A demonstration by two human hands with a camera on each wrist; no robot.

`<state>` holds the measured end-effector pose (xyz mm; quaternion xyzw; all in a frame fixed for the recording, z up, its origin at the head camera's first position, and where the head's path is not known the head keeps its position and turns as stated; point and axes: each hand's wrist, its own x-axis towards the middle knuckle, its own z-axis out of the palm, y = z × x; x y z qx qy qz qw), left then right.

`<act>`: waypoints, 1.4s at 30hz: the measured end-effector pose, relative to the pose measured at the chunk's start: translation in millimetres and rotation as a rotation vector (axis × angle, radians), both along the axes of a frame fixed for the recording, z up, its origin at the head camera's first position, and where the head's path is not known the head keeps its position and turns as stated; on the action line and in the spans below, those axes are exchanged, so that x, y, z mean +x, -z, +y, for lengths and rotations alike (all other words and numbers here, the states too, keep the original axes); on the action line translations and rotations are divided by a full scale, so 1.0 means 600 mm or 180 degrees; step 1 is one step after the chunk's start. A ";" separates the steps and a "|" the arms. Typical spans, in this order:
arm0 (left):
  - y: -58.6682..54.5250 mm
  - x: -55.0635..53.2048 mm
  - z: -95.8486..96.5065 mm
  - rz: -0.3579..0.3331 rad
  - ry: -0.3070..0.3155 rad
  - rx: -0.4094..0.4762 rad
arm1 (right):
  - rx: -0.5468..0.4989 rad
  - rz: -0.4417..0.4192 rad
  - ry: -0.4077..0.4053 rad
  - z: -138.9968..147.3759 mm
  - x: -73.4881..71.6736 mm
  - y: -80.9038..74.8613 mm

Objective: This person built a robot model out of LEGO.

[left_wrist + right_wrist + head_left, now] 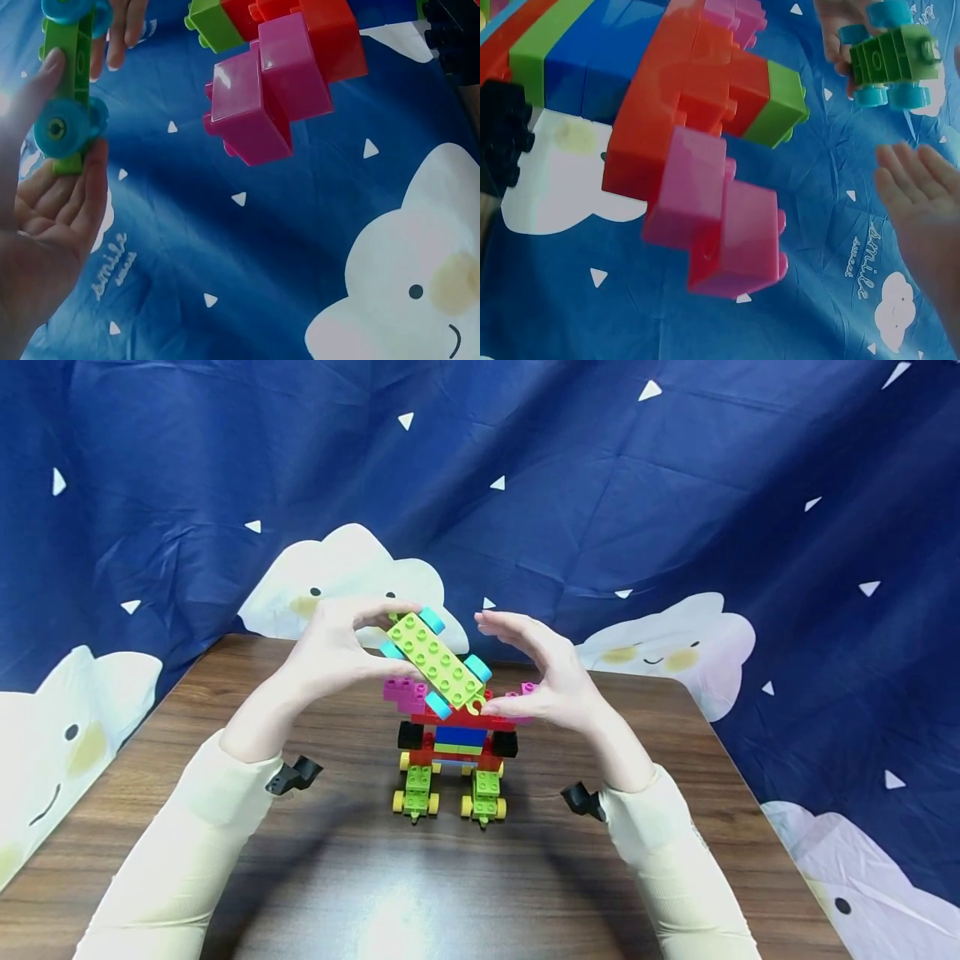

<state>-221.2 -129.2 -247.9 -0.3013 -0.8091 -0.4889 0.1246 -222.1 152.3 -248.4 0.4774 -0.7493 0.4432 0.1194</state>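
Note:
My left hand [330,647] grips one end of a lime-green toy brick car base [438,660] with turquoise wheels, tilted so its studs face the head camera. In the left wrist view the thumb lies along the base's side and the fingers are under its end. Near the hooked end is my right hand [551,672], fingers spread apart from the thumb, with nothing between them; the right wrist view has a gap between its fingertips and the base. Just below stands a brick figure [461,739] with pink, red, blue and black bricks, partly hidden by the base.
The figure rests on lime-green wheeled bases [486,785] with yellow wheels. Under it is a dark wooden table [345,877]. Behind hangs a blue cloth [525,527] with white clouds and triangles. Black straps [294,775] stick out at both cuffs.

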 end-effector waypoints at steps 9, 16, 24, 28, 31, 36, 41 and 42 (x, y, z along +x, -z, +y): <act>0.007 -0.008 0.011 0.0187 0.0389 -0.0230 | 0.0681 -0.0106 -0.0464 0.001 -0.015 -0.016; 0.011 -0.013 0.019 0.0318 0.0471 -0.0288 | 0.0974 -0.0127 -0.0572 0.000 -0.017 -0.017; 0.007 -0.013 0.023 0.0386 0.0523 -0.0335 | 0.0965 -0.0081 -0.0689 -0.007 -0.018 -0.012; 0.007 -0.012 0.024 0.0292 0.0579 -0.0299 | 0.0899 -0.0109 -0.0733 -0.009 -0.018 -0.007; 0.007 -0.012 0.025 0.0186 0.0637 -0.0227 | 0.0869 -0.0109 -0.0707 -0.009 -0.018 -0.004; 0.006 -0.011 0.027 0.0121 0.0643 -0.0182 | 0.0821 -0.0080 -0.0695 -0.008 -0.018 -0.001; 0.003 -0.009 0.027 0.0117 0.0507 -0.0172 | 0.0747 -0.0108 -0.0735 -0.011 -0.018 -0.002; 0.002 -0.008 0.027 0.0107 0.0451 -0.0164 | 0.0734 -0.0104 -0.0724 -0.011 -0.017 -0.002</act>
